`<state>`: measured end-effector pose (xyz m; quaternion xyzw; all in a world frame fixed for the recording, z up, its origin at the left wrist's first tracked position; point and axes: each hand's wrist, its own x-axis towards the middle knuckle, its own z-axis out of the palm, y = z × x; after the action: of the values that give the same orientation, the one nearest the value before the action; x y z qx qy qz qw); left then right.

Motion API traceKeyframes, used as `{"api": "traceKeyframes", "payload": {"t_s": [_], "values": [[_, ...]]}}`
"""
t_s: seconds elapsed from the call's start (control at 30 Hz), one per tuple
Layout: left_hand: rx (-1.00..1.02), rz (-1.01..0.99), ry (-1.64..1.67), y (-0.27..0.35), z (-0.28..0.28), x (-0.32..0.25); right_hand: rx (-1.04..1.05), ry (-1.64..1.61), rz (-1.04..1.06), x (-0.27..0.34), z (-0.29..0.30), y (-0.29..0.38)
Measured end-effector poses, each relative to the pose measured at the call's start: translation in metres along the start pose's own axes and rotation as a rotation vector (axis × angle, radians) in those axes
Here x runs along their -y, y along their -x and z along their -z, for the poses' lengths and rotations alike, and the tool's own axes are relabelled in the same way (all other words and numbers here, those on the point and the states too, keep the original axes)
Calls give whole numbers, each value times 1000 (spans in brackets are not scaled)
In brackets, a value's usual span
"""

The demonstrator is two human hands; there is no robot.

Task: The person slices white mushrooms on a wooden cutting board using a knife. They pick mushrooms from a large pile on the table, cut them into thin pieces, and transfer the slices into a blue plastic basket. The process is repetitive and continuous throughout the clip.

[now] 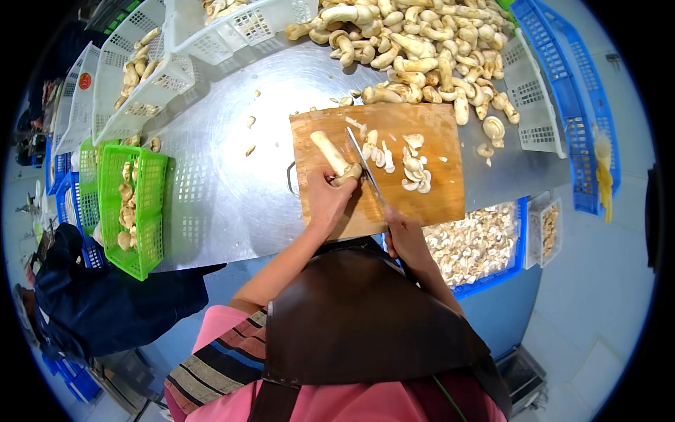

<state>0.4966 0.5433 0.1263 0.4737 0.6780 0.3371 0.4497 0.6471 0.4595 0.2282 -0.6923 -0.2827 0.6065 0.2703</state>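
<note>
On the wooden cutting board (337, 219), my left hand (327, 198) grips a whole mushroom (329, 149) by its cap end, its pale stem pointing away to the upper left. My right hand (406, 232) holds a knife (365, 158) by the handle, which the fingers mostly cover. The blade slants up and left across the board, just right of the mushroom cap; whether it touches the cap I cannot tell. Right of the blade lie cut mushroom slices (415, 171) and a few smaller pieces (372, 145).
A large heap of whole mushrooms (422, 47) covers the steel table (221, 211) beyond the board. White baskets (179, 74) and a green basket (134, 211) stand left. Below the right edge, a blue crate (522, 232) holds sliced mushrooms. Another person (116, 295) is at left.
</note>
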Motion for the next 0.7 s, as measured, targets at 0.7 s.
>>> {"api": "traceKeyframes", "payload": {"t_s": [0.7], "values": [[159, -9, -14, -6, 15, -46, 0, 199, -228, 22, 32, 52]]}}
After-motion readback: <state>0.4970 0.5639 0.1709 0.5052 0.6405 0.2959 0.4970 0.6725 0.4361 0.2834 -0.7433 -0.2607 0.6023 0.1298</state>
